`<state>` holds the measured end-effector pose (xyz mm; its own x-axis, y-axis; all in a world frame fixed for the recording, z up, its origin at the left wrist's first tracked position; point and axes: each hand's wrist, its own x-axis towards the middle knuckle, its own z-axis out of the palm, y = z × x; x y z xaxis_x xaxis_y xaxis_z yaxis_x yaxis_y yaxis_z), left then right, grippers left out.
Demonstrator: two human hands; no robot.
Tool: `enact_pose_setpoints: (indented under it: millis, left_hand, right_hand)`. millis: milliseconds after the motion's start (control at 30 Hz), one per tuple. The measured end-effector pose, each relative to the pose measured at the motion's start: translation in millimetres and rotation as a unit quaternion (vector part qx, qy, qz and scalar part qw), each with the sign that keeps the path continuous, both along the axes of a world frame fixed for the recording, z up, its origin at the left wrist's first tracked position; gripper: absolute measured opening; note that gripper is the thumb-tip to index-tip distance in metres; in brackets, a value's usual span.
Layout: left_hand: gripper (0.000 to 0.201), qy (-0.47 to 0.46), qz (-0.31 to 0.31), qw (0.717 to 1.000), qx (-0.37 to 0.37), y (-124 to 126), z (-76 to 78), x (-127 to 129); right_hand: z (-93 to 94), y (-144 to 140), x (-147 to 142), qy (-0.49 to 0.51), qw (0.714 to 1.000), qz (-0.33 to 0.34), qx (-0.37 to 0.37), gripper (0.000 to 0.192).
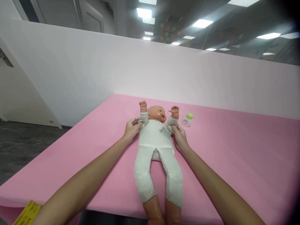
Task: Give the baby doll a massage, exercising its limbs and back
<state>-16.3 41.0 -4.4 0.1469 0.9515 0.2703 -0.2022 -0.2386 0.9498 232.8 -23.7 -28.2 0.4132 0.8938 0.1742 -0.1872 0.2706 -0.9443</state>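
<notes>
A baby doll (156, 137) in a white one-piece suit lies on its back on the pink mat (234, 150), head away from me, both small fists raised. My left hand (131, 128) pinches the suit's sleeve at the doll's upper arm on the left. My right hand (179, 136) grips the other sleeve at the doll's arm on the right. The doll's bare feet hang at the mat's near edge.
A small white bottle with a green cap (187, 120) stands on the mat just right of the doll's head. A white partition wall (93, 68) rises behind the mat. Dark floor (21, 147) lies to the left. A yellow tag (28, 214) shows at my left forearm.
</notes>
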Motion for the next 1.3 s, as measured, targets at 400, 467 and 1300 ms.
enact_pose_setpoints:
  millis: [400,467,1300]
  left_hand:
    - [0.041,0.019,-0.002,1.000,-0.019,-3.8,2.7,-0.7]
    - [0.040,0.020,-0.009,1.000,-0.012,-4.3,3.3,-0.7]
    - [0.035,0.014,-0.018,0.999,-0.027,-4.3,3.6,0.0]
  right_hand:
    - [3.8,-2.1,-0.6,-0.001,1.000,0.007,-0.012,0.024]
    - [4.4,-3.3,-1.5,-0.007,1.000,0.017,-0.003,0.018]
    - [3.5,-1.0,-1.9,0.005,1.000,-0.003,-0.015,0.027]
